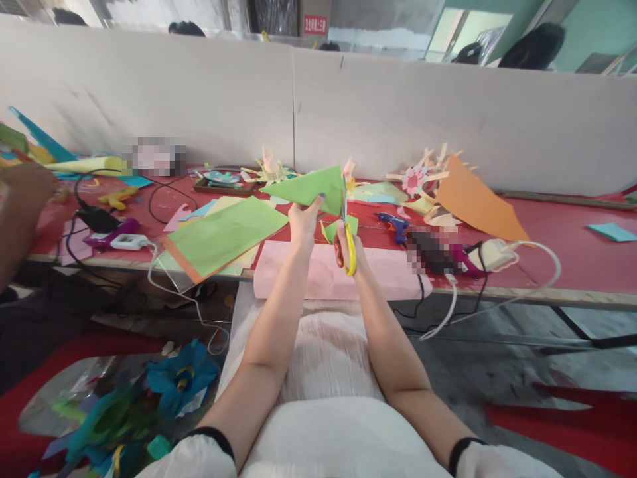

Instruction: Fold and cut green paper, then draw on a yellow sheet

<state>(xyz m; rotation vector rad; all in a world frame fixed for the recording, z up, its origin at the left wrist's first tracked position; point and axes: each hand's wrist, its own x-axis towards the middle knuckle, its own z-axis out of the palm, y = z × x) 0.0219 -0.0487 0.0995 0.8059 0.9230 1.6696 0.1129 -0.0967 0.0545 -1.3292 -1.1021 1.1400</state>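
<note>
My left hand (304, 222) pinches a folded green paper (311, 186) by its lower edge, above the red table. In my right hand (347, 249) are scissors (350, 249) with yellow handles, their blades pointing away from me along the right edge of that paper. A small green piece (352, 223) lies close behind the scissors. Below my hands, a pink sheet (328, 269) hangs over the table's front edge. Larger green sheets (229, 232) lie to the left, over orange and pale yellow paper.
On the red table (562, 265) are a blue glue gun (395, 226), orange paper (480, 202), paper flowers (415, 179), and power strips with cables at both sides. A white partition (398, 119) stands behind. Another person's arm (22, 212) is at the far left.
</note>
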